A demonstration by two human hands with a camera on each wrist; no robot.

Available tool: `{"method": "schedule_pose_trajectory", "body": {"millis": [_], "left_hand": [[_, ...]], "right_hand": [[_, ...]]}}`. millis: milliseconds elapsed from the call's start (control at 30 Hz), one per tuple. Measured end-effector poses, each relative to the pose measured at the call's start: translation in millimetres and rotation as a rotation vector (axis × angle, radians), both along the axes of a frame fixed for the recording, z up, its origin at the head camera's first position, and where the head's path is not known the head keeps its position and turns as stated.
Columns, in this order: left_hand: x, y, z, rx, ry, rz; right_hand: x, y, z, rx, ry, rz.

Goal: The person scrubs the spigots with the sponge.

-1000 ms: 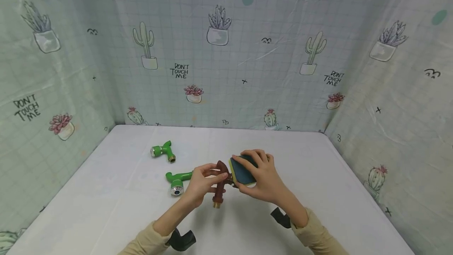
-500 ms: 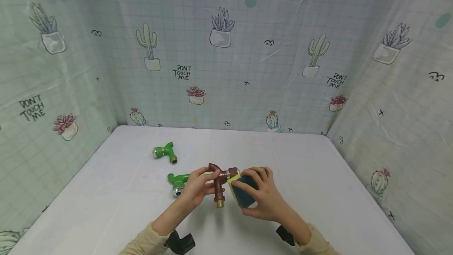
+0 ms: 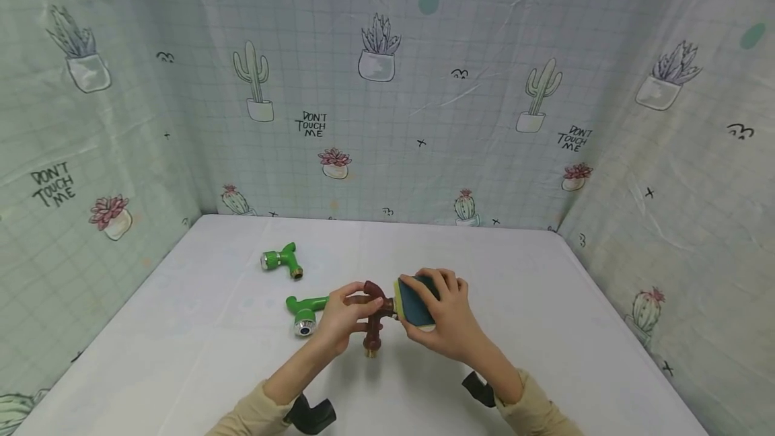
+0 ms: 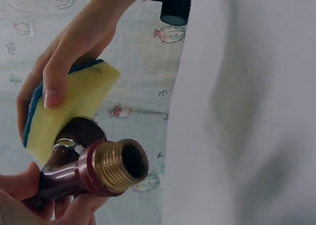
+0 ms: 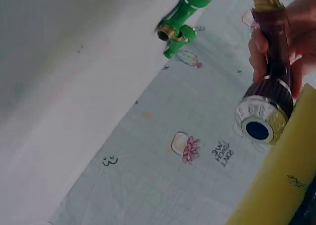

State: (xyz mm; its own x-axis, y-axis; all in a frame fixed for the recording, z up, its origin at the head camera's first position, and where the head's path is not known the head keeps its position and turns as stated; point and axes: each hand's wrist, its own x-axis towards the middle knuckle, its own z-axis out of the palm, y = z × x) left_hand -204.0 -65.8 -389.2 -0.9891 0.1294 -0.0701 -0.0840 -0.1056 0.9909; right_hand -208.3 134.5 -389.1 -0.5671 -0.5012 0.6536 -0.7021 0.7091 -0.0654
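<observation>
My left hand [image 3: 342, 318] grips a dark red-brown faucet [image 3: 373, 328] above the table, its brass threaded end [image 4: 121, 167] pointing down in the head view. Fingers and thumb of my right hand [image 3: 448, 311] hold a sponge [image 3: 416, 301], yellow with a dark blue-green scouring side. In the left wrist view the yellow face [image 4: 81, 99] lies against the faucet's round knob [image 4: 81, 131]. The right wrist view shows the knob's silver cap [image 5: 259, 121] with a dark centre, right at the sponge's edge.
Two green faucets lie on the white table [image 3: 212, 328]: one farther back [image 3: 282, 260], the other [image 3: 305, 311] just left of my left hand. Black curved wrist mounts [image 3: 311, 416] hang under both forearms. A cactus-print curtain [image 3: 387, 120] encloses the back and sides.
The sponge dipped down along the knob, then came back up, with my right hand moving along. The faucet in my left hand turned slightly and then back.
</observation>
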Motion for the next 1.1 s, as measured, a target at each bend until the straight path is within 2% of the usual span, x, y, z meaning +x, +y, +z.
{"method": "schedule_pose_trajectory", "body": {"millis": [133, 300, 367, 500, 600, 733, 800, 967, 1033, 1100], "left_hand": [[-2.3, -2.4, 0.8, 0.109, -0.057, 0.038], [-5.5, -5.7, 3.4, 0.249, -0.138, 0.05], [-5.4, -7.7, 5.2, 0.278, -0.157, 0.013], [-4.8, -13.0, 6.3, 0.271, -0.193, -0.135], [-5.3, -17.4, 4.5, 0.176, -0.183, -0.223], [-5.8, -21.8, 4.1, 0.051, -0.148, -0.273], [-5.3, -22.8, 5.7, 0.083, -0.144, -0.318], [-3.1, -22.6, 11.7, 0.309, -0.098, -0.441], [-2.5, -21.8, 14.3, 0.351, -0.054, -0.451], [-2.6, -20.3, 16.1, 0.348, -0.015, -0.418]], "right_hand": [[4.3, 0.3, -8.7, 0.037, 0.111, 0.074], [5.8, 9.7, -20.4, 0.104, 0.181, 0.127], [5.1, 15.0, -23.6, 0.084, 0.205, 0.144], [2.1, 22.7, -24.3, -0.023, 0.248, 0.185], [1.0, 25.0, -21.8, -0.079, 0.262, 0.203], [1.5, 27.5, -19.6, -0.1, 0.256, 0.204], [1.4, 28.8, -19.7, -0.106, 0.252, 0.209], [1.6, 30.8, -22.6, -0.122, 0.241, 0.223], [2.3, 31.4, -23.6, -0.129, 0.236, 0.224], [3.1, 32.1, -24.0, -0.135, 0.231, 0.223]]}}
